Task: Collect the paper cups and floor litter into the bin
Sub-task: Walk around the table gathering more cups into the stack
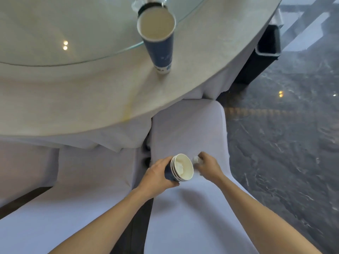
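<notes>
Over the chair (187,129), left hand (157,176) grips stacked cups (180,167); right hand (208,165) pinches tissue (196,159).

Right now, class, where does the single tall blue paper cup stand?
In the head view, the blue paper cup stands upright at upper centre on the round table, at the edge of the glass turntable.

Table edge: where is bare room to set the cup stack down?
Bare cloth runs left of the standing blue cup, between the glass turntable rim and the table edge. The turntable's far side is crowded.
</notes>
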Demonstrator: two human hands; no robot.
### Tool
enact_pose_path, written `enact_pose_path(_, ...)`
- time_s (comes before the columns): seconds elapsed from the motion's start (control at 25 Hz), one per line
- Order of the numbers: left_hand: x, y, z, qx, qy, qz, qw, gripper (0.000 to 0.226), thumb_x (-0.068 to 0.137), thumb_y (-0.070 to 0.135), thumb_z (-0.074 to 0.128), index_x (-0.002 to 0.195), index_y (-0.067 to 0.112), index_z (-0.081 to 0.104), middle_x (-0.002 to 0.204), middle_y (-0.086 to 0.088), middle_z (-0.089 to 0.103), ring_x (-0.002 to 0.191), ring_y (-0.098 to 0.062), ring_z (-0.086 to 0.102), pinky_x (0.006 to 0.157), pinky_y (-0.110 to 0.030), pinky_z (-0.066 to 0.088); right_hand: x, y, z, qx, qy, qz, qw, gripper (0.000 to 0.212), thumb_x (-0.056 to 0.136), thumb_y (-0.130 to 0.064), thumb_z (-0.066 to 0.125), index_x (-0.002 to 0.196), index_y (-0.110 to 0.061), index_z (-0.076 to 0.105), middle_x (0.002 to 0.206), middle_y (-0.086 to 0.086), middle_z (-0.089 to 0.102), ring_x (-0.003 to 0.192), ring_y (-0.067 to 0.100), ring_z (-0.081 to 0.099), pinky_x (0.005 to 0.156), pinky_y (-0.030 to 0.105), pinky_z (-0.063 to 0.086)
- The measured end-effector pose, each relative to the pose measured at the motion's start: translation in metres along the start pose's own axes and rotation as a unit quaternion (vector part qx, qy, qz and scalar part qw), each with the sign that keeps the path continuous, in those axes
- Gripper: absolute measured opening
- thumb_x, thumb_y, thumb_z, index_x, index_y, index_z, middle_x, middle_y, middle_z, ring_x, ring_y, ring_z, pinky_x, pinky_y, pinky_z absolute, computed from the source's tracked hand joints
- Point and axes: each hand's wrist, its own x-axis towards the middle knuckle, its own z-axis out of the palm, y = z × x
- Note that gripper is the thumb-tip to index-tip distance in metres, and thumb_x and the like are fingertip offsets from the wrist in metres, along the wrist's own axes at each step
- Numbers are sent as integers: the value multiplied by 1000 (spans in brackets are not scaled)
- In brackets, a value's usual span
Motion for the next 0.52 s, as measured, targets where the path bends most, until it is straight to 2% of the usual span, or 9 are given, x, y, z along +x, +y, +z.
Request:
enact_pose_path(0.08,-12,30,-17,18,1,23,1000,90,66,37,90,145,44,48,139,15,57,129,-10,52,106,-32,45,-33,-38,-43,120,66,-8,991,25,87,-32,69,85,-9,60,76,5,63,67,21,55,58,34,42)
enact_pose_path(0.16,-24,59,-32,30,16,42,999,91,65,39,90,145,43,47,138,13,58,128,-13,54,105,-36,47,-69,-68,-81,134,114,-70,982,29,84,-35,72,79,-8,62,76,10,61,70,20,54,61,36,41)
enact_pose_path(0.24,-42,86,-42,43,28,79,996,91,65,38,91,145,41,48,135,11,60,124,-13,56,100,-32,47,-112,-87,-112,120,151,-117,974,32,83,-38,72,76,-8,63,76,11,60,70,19,55,62,39,43)
enact_pose_path(0.32,-59,111,-46,27,52,96,994,88,67,36,91,144,40,49,133,11,60,119,-10,56,95,-30,46,-142,-98,-129,115,159,-147,970,27,86,-32,72,77,-9,62,71,2,59,65,14,51,61,37,42)
enact_pose_path(0.4,-80,133,-46,12,73,120,990,85,68,36,91,142,41,50,131,10,60,117,-11,58,96,-34,50,-171,-103,-140,65,133,-163,975,16,88,-29,70,84,-15,63,71,-5,60,68,14,53,65,37,47)
enact_pose_path(0.52,-109,157,-35,14,101,144,984,86,69,34,92,143,38,50,131,10,59,118,-13,59,98,-38,53,-204,-100,-145,-20,105,-176,979,18,91,-26,62,105,-16,62,86,1,67,80,24,63,69,39,52)
